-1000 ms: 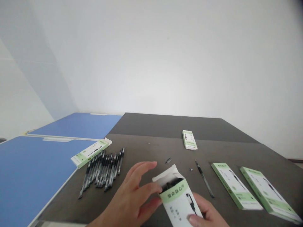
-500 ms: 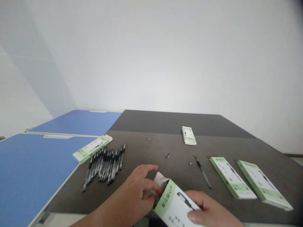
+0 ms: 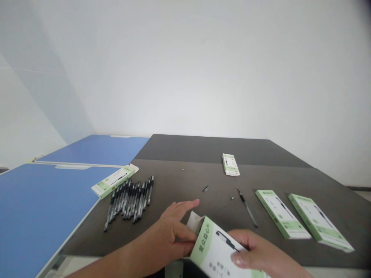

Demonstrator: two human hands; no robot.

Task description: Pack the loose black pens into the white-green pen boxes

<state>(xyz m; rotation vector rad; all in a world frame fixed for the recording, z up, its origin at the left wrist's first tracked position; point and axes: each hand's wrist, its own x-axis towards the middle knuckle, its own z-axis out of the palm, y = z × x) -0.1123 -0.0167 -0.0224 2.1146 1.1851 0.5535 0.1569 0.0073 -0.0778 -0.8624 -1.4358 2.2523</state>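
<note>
Holding a white-and-green pen box (image 3: 217, 247) between the curled left hand (image 3: 175, 231) and right hand (image 3: 249, 247), its opening hidden, lower end cut off.

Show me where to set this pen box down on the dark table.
Bare dark tabletop lies beyond the held pen box, between the pile of black gel pens and the loose pen. Crowded: the right, by two green-and-white pen boxes.

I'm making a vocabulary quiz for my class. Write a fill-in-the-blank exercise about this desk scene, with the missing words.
The left hand and right hand both touch a pen box with a ____ strip.
The pile of pens lies nearer the ____ hand.
The table left of the pile is ____.
A lone pen lies to the ____ of the pile.

Missing words: green; left; blue; right.
</note>
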